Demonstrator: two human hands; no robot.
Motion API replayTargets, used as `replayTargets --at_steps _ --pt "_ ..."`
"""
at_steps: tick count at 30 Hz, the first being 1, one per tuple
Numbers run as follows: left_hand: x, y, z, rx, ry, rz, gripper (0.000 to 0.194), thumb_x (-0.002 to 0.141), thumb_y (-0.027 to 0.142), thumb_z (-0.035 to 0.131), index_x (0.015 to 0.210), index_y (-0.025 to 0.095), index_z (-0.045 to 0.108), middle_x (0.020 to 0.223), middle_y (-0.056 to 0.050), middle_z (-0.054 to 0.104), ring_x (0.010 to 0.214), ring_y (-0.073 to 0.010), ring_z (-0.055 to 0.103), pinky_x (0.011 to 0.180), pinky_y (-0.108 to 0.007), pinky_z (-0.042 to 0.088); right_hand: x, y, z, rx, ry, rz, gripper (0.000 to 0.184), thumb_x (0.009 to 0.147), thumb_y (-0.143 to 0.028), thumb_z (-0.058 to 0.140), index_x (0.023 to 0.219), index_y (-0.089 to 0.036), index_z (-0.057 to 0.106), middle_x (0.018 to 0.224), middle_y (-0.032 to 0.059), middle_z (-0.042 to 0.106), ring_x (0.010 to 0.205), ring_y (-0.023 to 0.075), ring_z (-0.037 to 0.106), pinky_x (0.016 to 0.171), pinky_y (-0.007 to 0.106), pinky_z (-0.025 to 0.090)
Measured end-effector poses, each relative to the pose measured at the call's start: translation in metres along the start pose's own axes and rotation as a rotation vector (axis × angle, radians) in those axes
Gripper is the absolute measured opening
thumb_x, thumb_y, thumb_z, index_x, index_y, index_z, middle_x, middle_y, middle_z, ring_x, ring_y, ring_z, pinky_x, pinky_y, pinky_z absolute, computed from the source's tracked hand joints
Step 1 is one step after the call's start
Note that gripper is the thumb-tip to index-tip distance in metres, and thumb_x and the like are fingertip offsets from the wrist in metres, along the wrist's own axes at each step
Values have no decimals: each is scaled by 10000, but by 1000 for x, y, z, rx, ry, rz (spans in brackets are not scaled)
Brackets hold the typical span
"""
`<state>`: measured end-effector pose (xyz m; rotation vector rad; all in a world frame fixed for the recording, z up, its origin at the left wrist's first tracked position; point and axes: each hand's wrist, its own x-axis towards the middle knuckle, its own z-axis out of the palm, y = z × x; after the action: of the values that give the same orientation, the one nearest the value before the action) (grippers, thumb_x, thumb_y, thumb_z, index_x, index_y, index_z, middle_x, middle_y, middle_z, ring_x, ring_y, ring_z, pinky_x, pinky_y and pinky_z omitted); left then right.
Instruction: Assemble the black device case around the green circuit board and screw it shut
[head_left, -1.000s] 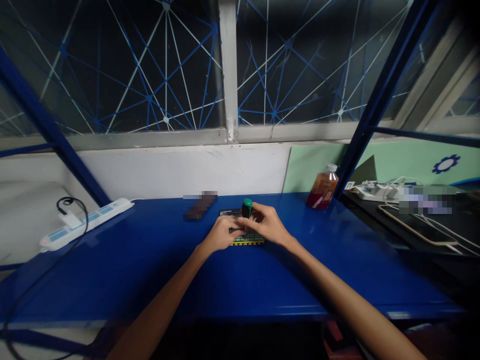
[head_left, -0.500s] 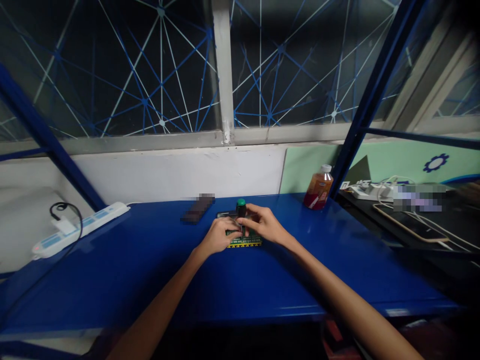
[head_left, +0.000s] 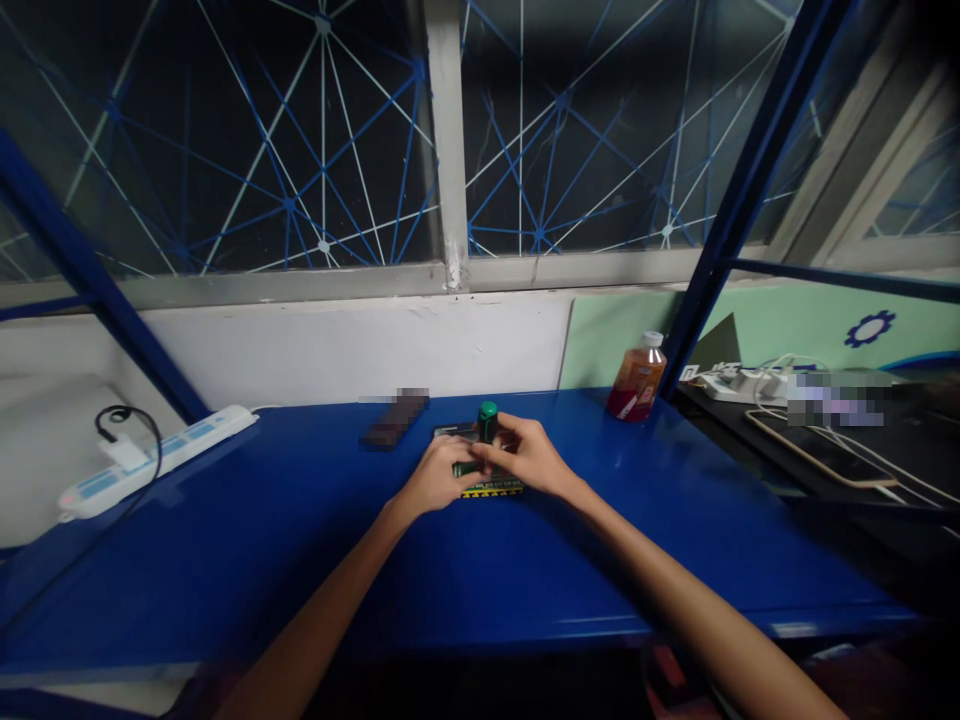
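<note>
My right hand (head_left: 531,454) is closed round a screwdriver (head_left: 487,422) with a green-capped black handle, which stands nearly upright. Beneath both hands a green case (head_left: 495,488) with rows of small pale marks and a yellow-and-black front edge lies on the table, partly covered by my fingers. It looks like a bit set. My left hand (head_left: 441,474) rests over the case's left side, thumb and fingers pinched together beside the screwdriver's lower end. What those fingers grip, if anything, is hidden, and so is the screwdriver's tip.
The blue table (head_left: 315,540) carries a dark, pixelated slab (head_left: 397,418) behind the hands. A drink bottle (head_left: 637,378) stands at the back right. At left lies a white power strip (head_left: 161,460) with a black cable. A phone (head_left: 817,448) and cables lie on the black side table.
The screwdriver's handle has shifted slightly right and down, with my right hand lower along with it. My left hand has hardly moved.
</note>
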<state>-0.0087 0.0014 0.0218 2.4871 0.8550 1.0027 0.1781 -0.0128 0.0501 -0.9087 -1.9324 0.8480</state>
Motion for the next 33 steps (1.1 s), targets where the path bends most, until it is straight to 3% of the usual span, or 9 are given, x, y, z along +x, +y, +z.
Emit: replayTargets --at_steps 5,11,17,26,33 --pt "1 4 -2 -46 -70 1 112 854 193 621 807 176 722 867 -41 731 884 -195 662 857 -327 465 -1 2 -1 -27 43 2 247 828 -392 624 942 -176 591 648 9 647 576 159 589 544 279 445" --pt "0 -1 0 -23 -34 -42 131 842 186 626 779 195 741 836 -37 735 858 -195 667 851 -335 463 -2 2 0 -33 37 -8 282 835 -394 617 1007 -174 579 655 2 643 559 143 570 529 264 423" --pt "0 -3 2 12 15 -54 92 806 220 668 783 204 756 805 -41 739 810 -201 671 826 -341 467 -1 3 0 -40 42 -20 290 841 -430 614 972 -173 595 686 12 650 569 135 560 527 263 414" --pt "-2 1 0 -57 -49 -45 119 823 218 638 846 185 749 903 -55 739 875 -204 669 824 -322 480 -1 3 0 -45 42 -28 303 856 -444 598 984 -169 595 658 6 649 569 144 581 546 276 428" --pt "-1 -3 0 -56 -5 -60 113 813 192 646 837 194 756 865 -47 741 847 -201 673 820 -329 488 -2 -4 -1 -61 23 -14 244 851 -424 603 884 -187 558 626 0 639 551 143 581 519 267 415"
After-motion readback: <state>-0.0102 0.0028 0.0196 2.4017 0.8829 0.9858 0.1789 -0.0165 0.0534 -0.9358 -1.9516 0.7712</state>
